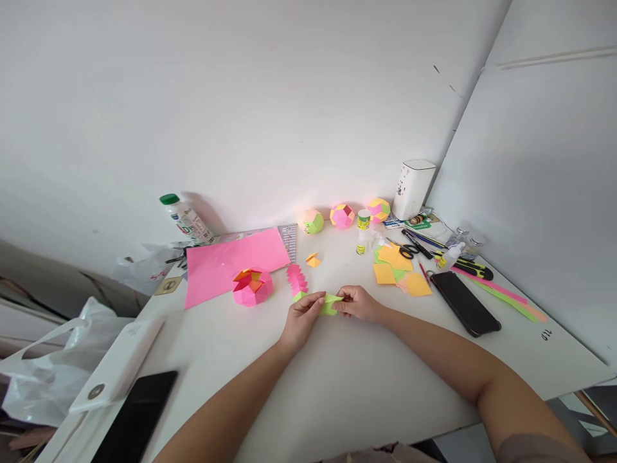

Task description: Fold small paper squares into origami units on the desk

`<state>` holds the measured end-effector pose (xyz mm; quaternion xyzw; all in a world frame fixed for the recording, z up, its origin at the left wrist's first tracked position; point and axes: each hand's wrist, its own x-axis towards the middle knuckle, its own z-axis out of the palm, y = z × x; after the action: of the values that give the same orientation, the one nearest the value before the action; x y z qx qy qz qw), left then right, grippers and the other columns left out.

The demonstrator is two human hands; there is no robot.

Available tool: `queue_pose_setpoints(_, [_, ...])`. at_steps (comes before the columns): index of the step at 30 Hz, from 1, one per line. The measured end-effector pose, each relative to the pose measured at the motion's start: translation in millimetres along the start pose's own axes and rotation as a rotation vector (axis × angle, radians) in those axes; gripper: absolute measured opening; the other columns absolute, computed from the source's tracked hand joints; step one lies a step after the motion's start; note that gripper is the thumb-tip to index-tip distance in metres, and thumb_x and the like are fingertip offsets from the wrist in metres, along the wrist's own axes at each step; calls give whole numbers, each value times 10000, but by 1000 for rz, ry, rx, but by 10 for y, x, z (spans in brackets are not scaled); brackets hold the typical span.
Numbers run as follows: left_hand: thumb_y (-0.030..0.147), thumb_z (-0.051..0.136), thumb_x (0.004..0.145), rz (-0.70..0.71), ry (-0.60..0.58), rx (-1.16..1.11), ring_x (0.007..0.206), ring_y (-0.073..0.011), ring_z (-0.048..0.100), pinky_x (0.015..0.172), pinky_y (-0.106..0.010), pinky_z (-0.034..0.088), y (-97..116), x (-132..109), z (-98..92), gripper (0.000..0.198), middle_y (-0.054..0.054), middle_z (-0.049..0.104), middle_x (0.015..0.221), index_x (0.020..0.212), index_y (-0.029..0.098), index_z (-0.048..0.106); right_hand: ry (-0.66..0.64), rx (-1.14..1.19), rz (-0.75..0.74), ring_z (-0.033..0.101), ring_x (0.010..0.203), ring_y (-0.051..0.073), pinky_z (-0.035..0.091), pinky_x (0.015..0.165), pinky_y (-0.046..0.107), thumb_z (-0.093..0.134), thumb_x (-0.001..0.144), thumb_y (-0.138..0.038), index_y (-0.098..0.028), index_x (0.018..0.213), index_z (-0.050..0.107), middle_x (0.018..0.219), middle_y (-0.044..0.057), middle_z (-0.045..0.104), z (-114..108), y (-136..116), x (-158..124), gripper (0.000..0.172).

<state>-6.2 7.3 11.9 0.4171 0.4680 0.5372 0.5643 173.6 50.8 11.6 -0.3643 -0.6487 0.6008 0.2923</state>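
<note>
My left hand (303,316) and my right hand (359,303) meet over the white table (347,379), both pinching a small folded green paper piece (330,303) between their fingertips. Just left of it lies another green folded bit (299,296) and a row of folded pink paper units (297,278). A partly built pink paper ball with orange inside (252,286) sits to the left, on the corner of a large pink sheet (231,263).
Three finished paper balls (342,216) line the wall, beside glue bottles (363,220) and a white box (412,188). Loose orange and green squares (398,270), scissors (409,249), a black phone (464,302), paper strips (506,299), a drink bottle (187,219), plastic bags (43,366).
</note>
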Motion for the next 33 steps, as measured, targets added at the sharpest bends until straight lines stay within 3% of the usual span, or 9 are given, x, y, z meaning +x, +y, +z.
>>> queue_pose_setpoints(8, [316,788,571,-24,-30,-172,673,-122,567,657,-286,472,-28,17,5,350,1,612,683,866,168,671,-41,-26,-25,495,538,99,376,506,221,546,800,-470,-168,651,482,577,-24,528,21,-94,-56,343])
queue_pose_setpoints(14, [325,747,629,30,-145,54,557,-70,431,531,-217,380,-11,-34,1,407,64,427,572,999,185,649,-66,46,-7,443,517,96,354,508,233,518,809,-447,-172,587,442,532,-42,443,14,-125,-68,361])
queue_pose_setpoints(16, [342,735,641,25,-179,76,565,-74,439,541,-221,385,-10,-41,4,428,61,439,582,1027,190,632,-65,47,-19,435,514,95,351,509,234,529,805,-442,-172,591,452,523,-48,426,11,-131,-68,353])
queue_pose_setpoints(21, [355,730,640,-10,-192,38,657,-110,516,614,-255,428,-10,-44,9,444,19,550,692,1034,190,609,-50,87,-24,466,528,99,377,523,234,547,799,-448,-164,674,527,556,-41,469,2,-124,-49,311])
queue_pose_setpoints(26, [346,722,648,-15,-169,57,607,-95,476,578,-237,398,5,-50,7,409,43,494,630,1011,189,618,-50,112,-23,490,533,97,397,520,232,577,784,-435,-151,729,566,584,-29,522,-4,-98,-28,289])
queue_pose_setpoints(31, [336,732,637,-9,-151,44,584,-88,462,561,-229,390,17,-51,10,392,48,476,605,982,178,632,-35,155,-51,513,522,92,410,494,220,605,779,-396,-180,985,550,614,-50,532,-2,-83,-17,303])
queue_pose_setpoints(33, [329,737,635,-11,-152,23,588,-89,477,568,-232,400,12,-49,9,387,46,494,611,977,180,635,-37,157,-61,518,521,92,414,492,219,606,779,-397,-183,998,544,605,-55,529,-2,-84,-15,313])
